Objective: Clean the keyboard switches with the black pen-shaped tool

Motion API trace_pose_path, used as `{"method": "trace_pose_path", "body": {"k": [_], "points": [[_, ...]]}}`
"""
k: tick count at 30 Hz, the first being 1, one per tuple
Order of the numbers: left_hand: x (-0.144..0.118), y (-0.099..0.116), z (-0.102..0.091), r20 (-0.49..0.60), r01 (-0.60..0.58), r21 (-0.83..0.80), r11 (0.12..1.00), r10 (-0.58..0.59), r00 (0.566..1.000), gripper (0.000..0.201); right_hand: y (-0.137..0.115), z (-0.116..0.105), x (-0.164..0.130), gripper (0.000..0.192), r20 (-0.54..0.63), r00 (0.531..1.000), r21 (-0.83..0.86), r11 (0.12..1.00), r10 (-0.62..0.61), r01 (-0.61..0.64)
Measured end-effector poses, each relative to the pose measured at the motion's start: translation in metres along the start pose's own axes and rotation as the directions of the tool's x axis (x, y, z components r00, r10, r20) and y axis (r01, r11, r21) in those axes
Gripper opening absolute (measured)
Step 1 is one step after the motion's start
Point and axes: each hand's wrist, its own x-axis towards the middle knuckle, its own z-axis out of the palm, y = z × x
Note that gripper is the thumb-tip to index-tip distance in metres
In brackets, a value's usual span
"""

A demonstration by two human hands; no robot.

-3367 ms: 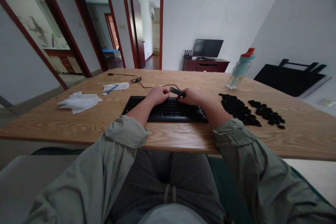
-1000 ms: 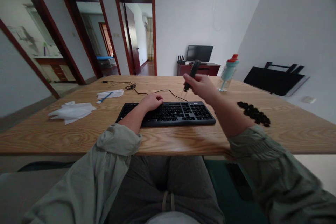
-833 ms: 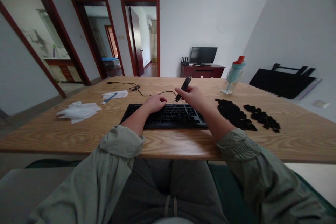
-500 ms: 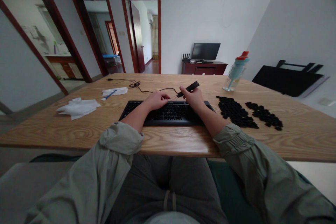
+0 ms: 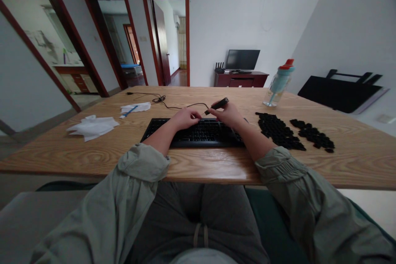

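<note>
A black keyboard (image 5: 192,133) lies on the wooden table (image 5: 93,152) straight in front of me. My left hand (image 5: 185,117) rests on its upper middle keys, fingers curled, holding nothing that I can see. My right hand (image 5: 227,114) hovers over the keyboard's upper right part and grips a slim black tool (image 5: 218,104), whose tip points left toward my left hand. To the right of the keyboard lie two heaps of loose black keycaps (image 5: 276,130), the smaller heap (image 5: 314,137) farther right.
Crumpled white tissues (image 5: 93,126) and a smaller tissue with a blue stick (image 5: 134,108) lie at the left. The keyboard's black cable (image 5: 161,99) runs to the back. A teal bottle with a red cap (image 5: 278,84) stands at the back right.
My right hand, raised high with the tool a second ago, has come down to the keyboard's top edge, and the tool now lies flatter, pointing left. My left hand stayed on the keys.
</note>
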Motion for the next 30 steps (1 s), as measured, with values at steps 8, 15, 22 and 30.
{"method": "trace_pose_path", "body": {"k": [8,15,22,30], "points": [[0.002,-0.004,0.002,-0.093,0.024,0.0,1.0,-0.024,0.995,0.024,-0.005,-0.015,-0.003,0.028,0.164,0.985,0.155,0.987,-0.06,0.034],[0.002,-0.007,0.002,0.014,-0.023,0.02,1.0,0.022,1.0,0.023,-0.004,-0.012,-0.002,0.024,0.199,0.979,0.147,0.989,-0.052,0.023],[0.004,-0.011,0.004,0.016,-0.063,0.033,0.997,0.062,0.998,0.023,-0.008,-0.009,-0.005,0.018,0.156,0.987,0.081,0.996,-0.042,0.029],[0.004,-0.005,0.004,-0.006,-0.111,0.159,0.981,0.113,0.994,0.021,-0.001,0.003,0.0,0.017,0.072,0.997,0.145,0.989,-0.019,0.008]]}}
